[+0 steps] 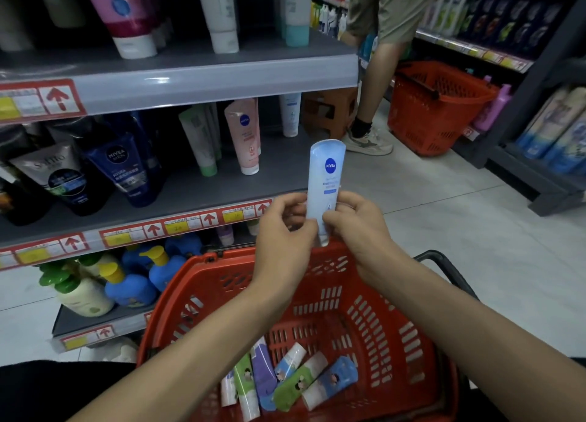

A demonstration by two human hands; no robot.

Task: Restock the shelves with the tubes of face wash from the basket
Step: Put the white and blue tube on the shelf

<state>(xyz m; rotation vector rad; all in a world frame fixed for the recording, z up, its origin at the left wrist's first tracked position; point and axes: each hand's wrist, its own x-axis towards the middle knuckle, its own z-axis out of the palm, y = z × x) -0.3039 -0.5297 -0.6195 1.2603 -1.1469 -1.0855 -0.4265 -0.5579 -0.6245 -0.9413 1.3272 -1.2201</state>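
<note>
Holding the pale blue Nivea tube [327, 171] upright above the red basket [396, 326], you've got your left hand [285, 231] and right hand [355, 228] both pinching its lower end. It's probably light, squishy and a bit slick, so grab near the stiffer cap. Looks like six-ish loose tubes [285, 377] lie flat on the basket floor.

At your 1 o'clock a person in olive shorts [396, 9] stands on the pale grey floor tiles [475, 247]. A brown plastic stool [329, 110] sits just left of their leg. At 2 o'clock, near their shoe, you have a second red slotted plastic crate-style basket [437, 110], with a pink bottle [494, 107] just beyond it. At 8 o'clock, blue pump bottles with yellow caps [126, 288] stand beside cream bottles with green caps [84, 298].
</note>
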